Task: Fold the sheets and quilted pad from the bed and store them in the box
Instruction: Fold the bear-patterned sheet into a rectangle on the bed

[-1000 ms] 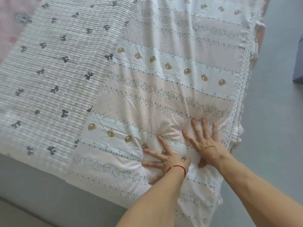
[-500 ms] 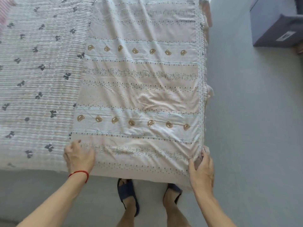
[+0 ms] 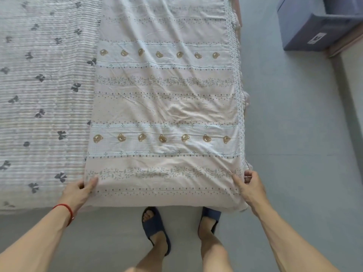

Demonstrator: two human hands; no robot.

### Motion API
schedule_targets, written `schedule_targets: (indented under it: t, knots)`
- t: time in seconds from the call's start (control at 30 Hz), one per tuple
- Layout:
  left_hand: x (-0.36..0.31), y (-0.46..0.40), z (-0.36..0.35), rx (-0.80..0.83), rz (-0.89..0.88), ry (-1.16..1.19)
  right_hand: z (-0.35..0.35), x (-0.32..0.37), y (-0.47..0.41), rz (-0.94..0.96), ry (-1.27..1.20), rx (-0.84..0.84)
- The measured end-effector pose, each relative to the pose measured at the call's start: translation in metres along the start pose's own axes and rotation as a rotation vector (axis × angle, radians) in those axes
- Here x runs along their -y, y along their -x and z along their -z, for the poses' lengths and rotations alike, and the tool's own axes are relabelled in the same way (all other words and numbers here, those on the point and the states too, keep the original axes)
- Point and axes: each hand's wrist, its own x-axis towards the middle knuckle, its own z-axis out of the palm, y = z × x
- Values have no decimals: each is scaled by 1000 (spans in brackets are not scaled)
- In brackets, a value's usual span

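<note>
A pink sheet with teddy-bear and leaf bands (image 3: 163, 107) lies folded into a long strip down the right half of the bed. My left hand (image 3: 78, 190) grips its near left corner, thumb on top. My right hand (image 3: 248, 185) grips the near right corner beside the lace trim. To the left the white quilted pad with dark bows (image 3: 43, 99) lies flat on the bed. A blue-grey storage box (image 3: 314, 30) stands on the floor at the upper right.
Grey floor (image 3: 294, 144) runs along the bed's right side and near edge. My feet in dark blue slippers (image 3: 155, 226) stand just below the sheet's near edge. A pale wall or furniture edge (image 3: 351, 79) rises at far right.
Both hands left the middle of the sheet, where they pressed flat, and went to its two near corners, which they now grip. The view shifted to look straight down the strip.
</note>
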Motion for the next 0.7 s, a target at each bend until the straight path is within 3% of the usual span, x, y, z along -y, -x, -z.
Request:
schedule_targets:
  t: [0.27,0.5,0.7]
  knots:
    - [8,10,3,32,-160,3,6,-14,-3,-3,89,43]
    - [32,5,-2,69,-71,80,1,-20,6,-56,13,-1]
    - [36,-3,-10,20,-5,-7,11,-35,12,-38,-99,-63]
